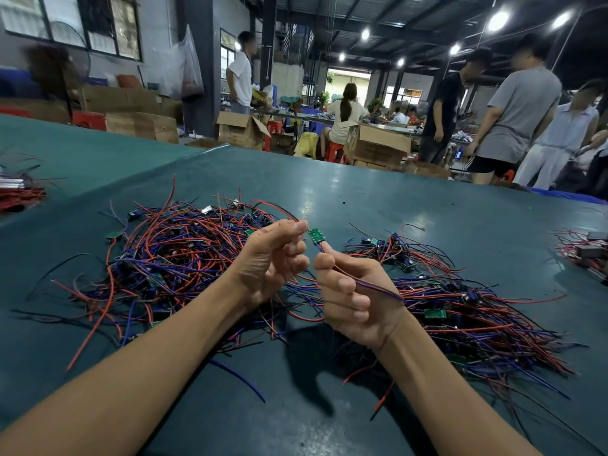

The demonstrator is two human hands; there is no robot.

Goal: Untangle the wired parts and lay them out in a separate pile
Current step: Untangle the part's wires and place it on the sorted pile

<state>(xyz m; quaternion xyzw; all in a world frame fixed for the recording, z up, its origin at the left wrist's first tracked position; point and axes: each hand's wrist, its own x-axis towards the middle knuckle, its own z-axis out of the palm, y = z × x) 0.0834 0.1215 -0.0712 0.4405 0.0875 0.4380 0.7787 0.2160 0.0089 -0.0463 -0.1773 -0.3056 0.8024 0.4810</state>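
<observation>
Table (362,192) covered in dark green spreads wide before you, and on it, to your left, lies the big tangled heap (184,255) of red, blue and black leads with small green boards caught among them. To your right sits the second pile (460,311), its leads lying more nearly side by side. Your hands are raised between the two. Your right hand (352,297) pinches the trailing wires (378,287) of one part between thumb and forefinger, the other fingers curled, and those wires run back across your palm toward the second pile. Your left hand (273,258) is curled, its forefinger tip against the edge of the green board (316,236) at the top of those wires; whether it grips the board, you cannot tell.
</observation>
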